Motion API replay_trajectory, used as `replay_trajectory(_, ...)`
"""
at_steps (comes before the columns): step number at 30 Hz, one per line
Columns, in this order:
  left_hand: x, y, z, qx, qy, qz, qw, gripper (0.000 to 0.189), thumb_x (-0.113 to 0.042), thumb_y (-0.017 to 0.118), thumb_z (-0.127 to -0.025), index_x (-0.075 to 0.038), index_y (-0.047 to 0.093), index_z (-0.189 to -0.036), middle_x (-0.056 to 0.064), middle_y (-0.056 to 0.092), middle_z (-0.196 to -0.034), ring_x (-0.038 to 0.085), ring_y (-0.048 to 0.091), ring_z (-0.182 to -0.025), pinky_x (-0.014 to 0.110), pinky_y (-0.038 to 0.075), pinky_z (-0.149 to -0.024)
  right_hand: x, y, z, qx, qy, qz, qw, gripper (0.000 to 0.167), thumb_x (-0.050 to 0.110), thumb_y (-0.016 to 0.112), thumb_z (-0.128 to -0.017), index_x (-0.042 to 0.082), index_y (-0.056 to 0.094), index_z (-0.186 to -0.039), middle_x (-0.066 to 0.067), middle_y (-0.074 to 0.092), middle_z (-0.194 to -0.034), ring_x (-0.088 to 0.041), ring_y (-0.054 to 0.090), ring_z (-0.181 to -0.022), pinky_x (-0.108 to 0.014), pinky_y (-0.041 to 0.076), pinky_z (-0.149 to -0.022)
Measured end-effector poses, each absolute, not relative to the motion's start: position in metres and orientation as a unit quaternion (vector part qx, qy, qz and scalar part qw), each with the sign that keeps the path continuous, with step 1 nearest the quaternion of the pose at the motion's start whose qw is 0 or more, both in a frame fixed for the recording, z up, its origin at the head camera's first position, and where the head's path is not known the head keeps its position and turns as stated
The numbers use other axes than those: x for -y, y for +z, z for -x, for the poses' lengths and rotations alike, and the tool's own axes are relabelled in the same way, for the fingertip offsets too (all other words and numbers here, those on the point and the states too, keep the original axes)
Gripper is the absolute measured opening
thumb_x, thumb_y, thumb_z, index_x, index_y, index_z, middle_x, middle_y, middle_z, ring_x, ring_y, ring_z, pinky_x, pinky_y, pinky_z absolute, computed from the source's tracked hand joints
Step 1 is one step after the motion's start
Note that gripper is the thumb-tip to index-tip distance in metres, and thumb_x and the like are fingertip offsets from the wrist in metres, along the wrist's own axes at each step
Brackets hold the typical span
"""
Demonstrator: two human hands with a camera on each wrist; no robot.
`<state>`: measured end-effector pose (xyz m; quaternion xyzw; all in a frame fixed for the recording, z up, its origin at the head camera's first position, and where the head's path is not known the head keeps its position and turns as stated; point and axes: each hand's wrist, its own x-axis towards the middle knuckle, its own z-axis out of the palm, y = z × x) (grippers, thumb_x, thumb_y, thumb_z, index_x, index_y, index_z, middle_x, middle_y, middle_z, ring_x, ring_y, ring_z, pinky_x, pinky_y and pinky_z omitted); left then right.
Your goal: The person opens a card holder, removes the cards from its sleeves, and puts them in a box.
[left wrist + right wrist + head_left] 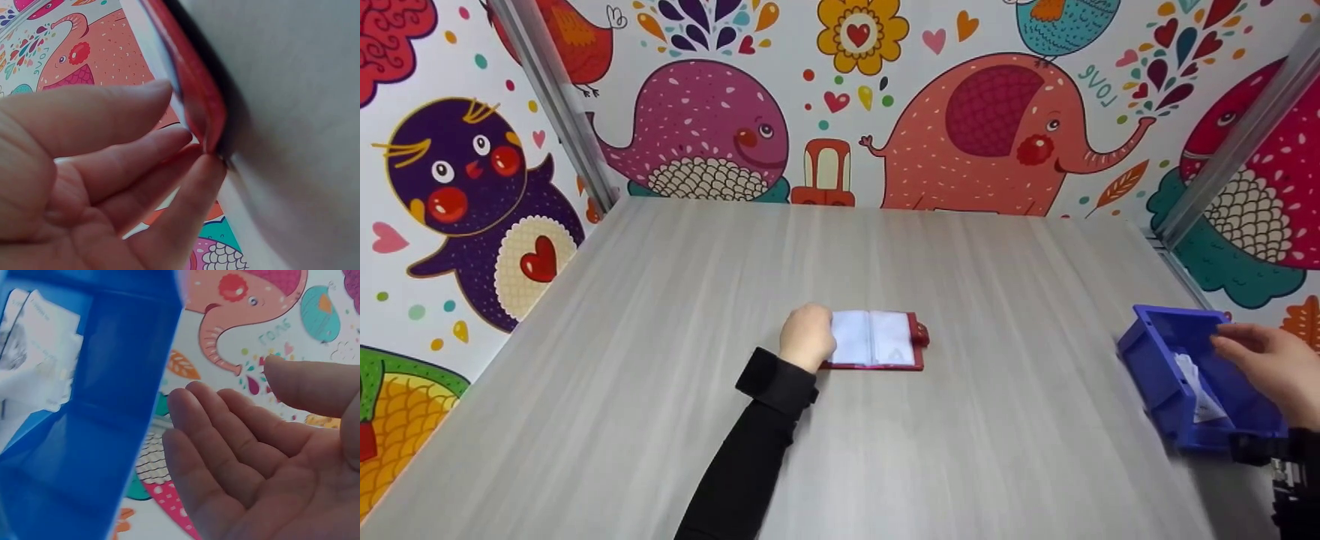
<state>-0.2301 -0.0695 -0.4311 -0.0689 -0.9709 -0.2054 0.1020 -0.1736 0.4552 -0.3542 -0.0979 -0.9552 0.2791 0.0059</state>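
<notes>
A small red card holder (873, 339) lies spread open on the table, its pale sleeves facing up and a snap tab at its right edge. My left hand (808, 337) holds its left edge. In the left wrist view the thumb (129, 109) is at the sleeve side and the fingertips meet the red cover (205, 107). Over the right side of a blue bin (1159, 397) hovers my right hand (1271, 364), fingers apart and nothing in them. White printed papers or cards (42, 349) lie inside the bin; their exact kind is unclear.
The pale wood-grain table (660, 262) extends around the card holder. The bin stands at the table's right edge. Cartoon-printed walls (840, 105) close off the back and both sides, with metal posts (559, 112) at the corners.
</notes>
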Motion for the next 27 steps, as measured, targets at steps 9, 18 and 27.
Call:
replay_trajectory(9,0.070,-0.430,0.232,0.970,-0.222,0.059,0.077,0.036,0.014,0.061,-0.071,-0.009,0.040,-0.054,0.006,0.053,-0.062,0.022,0.052,-0.063,0.038,0.050,-0.060,-0.422,-0.337,0.168,0.960,0.278,0.033,-0.008,0.066,0.039,0.038,-0.106,-0.016,0.032,-0.143,-0.044,0.037,-0.137,-0.059,0.039,-0.120,-0.071,0.036,-0.094)
replay_trajectory(18,0.069,-0.431,0.232,0.972,-0.219,0.054,0.070,0.021,0.013,0.062,-0.072,-0.004,0.055,-0.061,0.014,0.065,-0.075,0.031,0.064,-0.074,0.042,0.053,-0.067,-0.399,-0.335,0.170,0.953,0.300,0.011,-0.037,0.076,0.048,0.039,-0.104,-0.013,0.026,-0.147,-0.042,0.031,-0.144,-0.058,0.035,-0.127,-0.072,0.033,-0.096)
replay_trajectory(27,0.068,-0.430,0.233,0.972,-0.222,0.048,0.064,0.025,0.013,0.061,-0.073,-0.006,0.050,-0.059,0.014,0.065,-0.075,0.030,0.064,-0.073,0.042,0.054,-0.066,-0.376,-0.335,0.175,0.957,0.286,-0.026,-0.030,0.066,0.041,0.043,-0.105,-0.011,0.034,-0.146,-0.039,0.038,-0.142,-0.055,0.036,-0.129,-0.071,0.032,-0.097)
